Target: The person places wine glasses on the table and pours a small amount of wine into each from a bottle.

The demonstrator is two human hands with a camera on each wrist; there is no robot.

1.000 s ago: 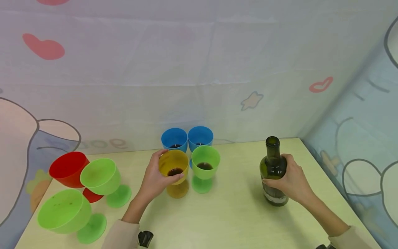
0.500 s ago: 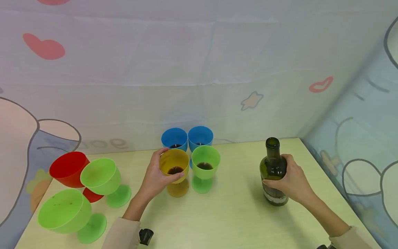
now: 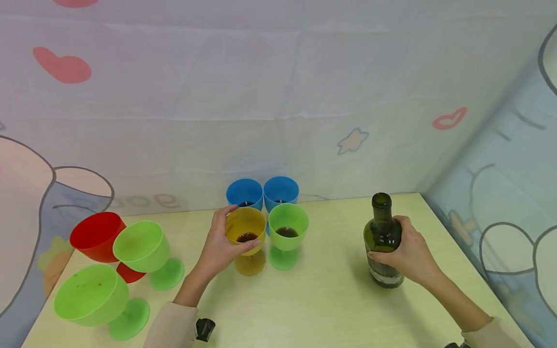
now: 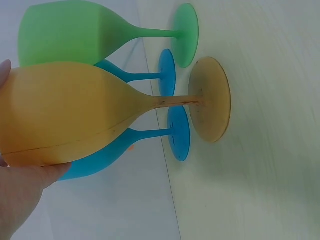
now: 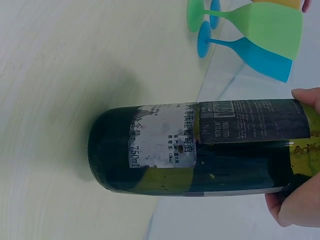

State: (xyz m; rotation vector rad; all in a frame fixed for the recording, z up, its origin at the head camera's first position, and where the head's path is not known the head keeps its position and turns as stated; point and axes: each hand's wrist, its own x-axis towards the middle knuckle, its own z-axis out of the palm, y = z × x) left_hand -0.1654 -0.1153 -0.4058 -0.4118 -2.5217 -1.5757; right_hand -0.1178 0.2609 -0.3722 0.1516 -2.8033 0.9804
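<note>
In the head view my left hand holds a yellow goblet by its bowl, thumb at the front and fingers at the far side. Dark liquid lies in the bottom of that goblet. Its foot appears to rest on the table in the left wrist view. On the right, my right hand grips a dark green wine bottle around its upper body. The bottle stands upright, uncapped, with labels visible in the right wrist view. A green goblet with dark liquid stands close to the yellow one's right.
Behind them, two blue goblets with dark liquid stand side by side near the back cloth. At the left are a red goblet and two green goblets, with no liquid visible. All stand on a pale table.
My left hand and the yellow goblet have shifted very slightly right and back. The bottle's mouth sits a touch lower in view; my right hand keeps its grip.
</note>
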